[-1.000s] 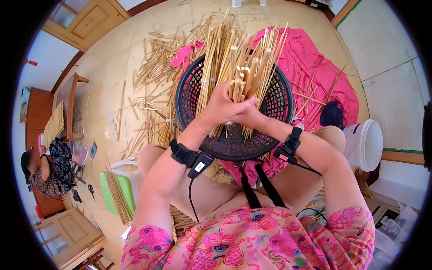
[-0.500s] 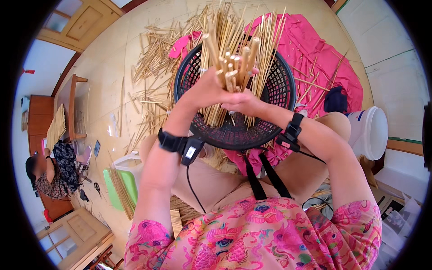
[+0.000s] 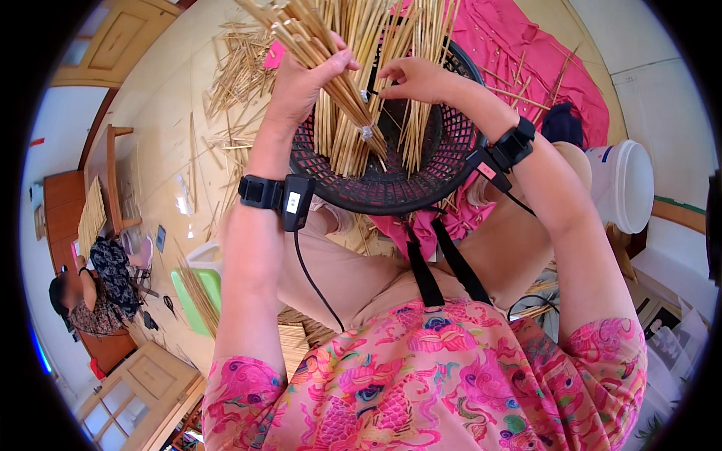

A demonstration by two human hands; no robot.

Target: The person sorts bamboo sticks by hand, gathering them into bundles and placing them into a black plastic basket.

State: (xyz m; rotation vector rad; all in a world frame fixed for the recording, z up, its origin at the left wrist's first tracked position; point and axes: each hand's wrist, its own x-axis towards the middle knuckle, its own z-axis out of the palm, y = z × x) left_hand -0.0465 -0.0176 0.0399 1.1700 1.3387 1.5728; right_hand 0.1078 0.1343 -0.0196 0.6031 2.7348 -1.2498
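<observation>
No writing, numbers or signs can be read.

This looks to me like a room in somebody's home, doing duty as a small workshop. The homely side is plain enough: wooden doors (image 3: pixel 154 370), one with glass panes, white walls (image 3: pixel 56 131), a reddish-brown cabinet (image 3: pixel 64 197) and a pale tiled floor (image 3: pixel 159 161). The handwork is everywhere, though. Loose stalks (image 3: pixel 235 66) litter the tiles, a pink cloth (image 3: pixel 562 84) is spread out with more bits on it, and bundles of stalks (image 3: pixel 362 45) stand in a black basket (image 3: pixel 376 203). Over by the wall sits a second person (image 3: pixel 98 316), near a straw-coloured panel (image 3: pixel 92 214).
</observation>
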